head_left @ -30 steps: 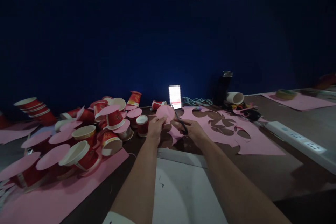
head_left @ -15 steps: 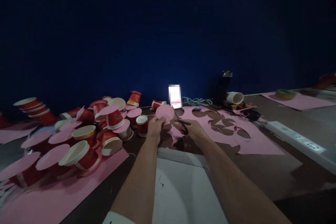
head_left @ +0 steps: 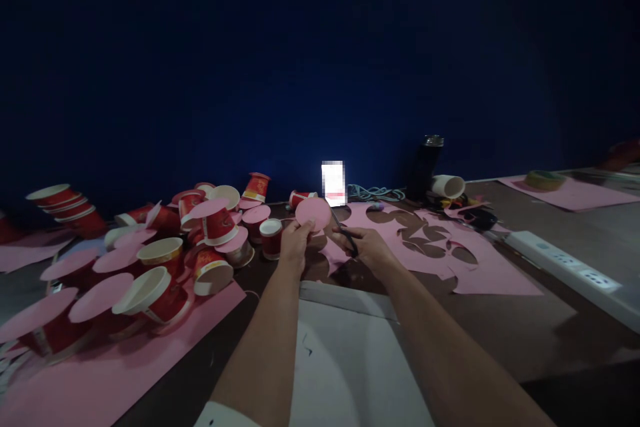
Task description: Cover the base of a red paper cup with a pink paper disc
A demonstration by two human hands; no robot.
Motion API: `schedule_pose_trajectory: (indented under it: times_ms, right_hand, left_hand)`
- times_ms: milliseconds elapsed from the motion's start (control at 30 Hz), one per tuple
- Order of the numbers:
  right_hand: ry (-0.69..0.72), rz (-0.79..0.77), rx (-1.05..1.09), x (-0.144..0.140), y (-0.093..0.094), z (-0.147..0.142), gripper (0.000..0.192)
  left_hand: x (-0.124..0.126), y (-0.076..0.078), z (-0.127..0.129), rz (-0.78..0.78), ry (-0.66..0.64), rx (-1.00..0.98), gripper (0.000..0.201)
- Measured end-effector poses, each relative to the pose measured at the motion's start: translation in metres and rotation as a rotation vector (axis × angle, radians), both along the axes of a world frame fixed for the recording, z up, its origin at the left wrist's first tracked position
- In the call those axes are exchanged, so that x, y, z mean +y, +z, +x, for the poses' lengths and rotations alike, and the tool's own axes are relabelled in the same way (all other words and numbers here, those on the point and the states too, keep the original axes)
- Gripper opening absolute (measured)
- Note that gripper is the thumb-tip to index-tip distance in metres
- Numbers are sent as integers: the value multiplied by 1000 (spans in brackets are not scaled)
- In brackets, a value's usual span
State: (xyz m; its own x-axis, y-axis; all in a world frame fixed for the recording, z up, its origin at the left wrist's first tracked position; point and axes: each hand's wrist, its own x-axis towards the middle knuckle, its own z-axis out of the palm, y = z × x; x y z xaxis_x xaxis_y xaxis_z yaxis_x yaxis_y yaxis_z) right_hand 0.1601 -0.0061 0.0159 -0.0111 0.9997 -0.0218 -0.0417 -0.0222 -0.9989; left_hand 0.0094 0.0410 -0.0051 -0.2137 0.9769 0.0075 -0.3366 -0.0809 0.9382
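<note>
Pinched in my left hand (head_left: 297, 240) is a pink paper disc (head_left: 313, 213), held up above the table. My right hand (head_left: 367, 247) is closed round the dark handle of a pair of scissors (head_left: 353, 244). The blades point up and left, right beside the disc's edge; whether they touch it I cannot tell. Behind and below my hands lies a pink paper sheet (head_left: 373, 230) with round holes cut in it. Left of my left hand stand red paper cups (head_left: 271, 247), several topped with pink discs (head_left: 103, 297).
A lit phone screen (head_left: 333, 183) stands behind my hands, beside a coiled cable (head_left: 377, 193). A dark bottle (head_left: 423, 167) and a tipped cup (head_left: 447, 186) are at the back right. A white power strip (head_left: 565, 267) lies at the right. Before me is a pale board (head_left: 350, 360).
The disc and my left hand have shifted very slightly, and the scissor blades have moved a little at the disc's edge. Everything else looks the same.
</note>
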Motion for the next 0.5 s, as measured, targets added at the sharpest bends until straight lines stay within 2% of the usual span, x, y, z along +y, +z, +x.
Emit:
schedule_pose_trajectory:
  times_ms: [200,500]
  right_hand:
    - [-14,-19,29,2,-4,3,58]
    - [22,-20,38,-1,1,2,56]
  left_hand:
    - [0,0,0,35,6,20,31]
    - [2,-3,-2,31,7,77,31]
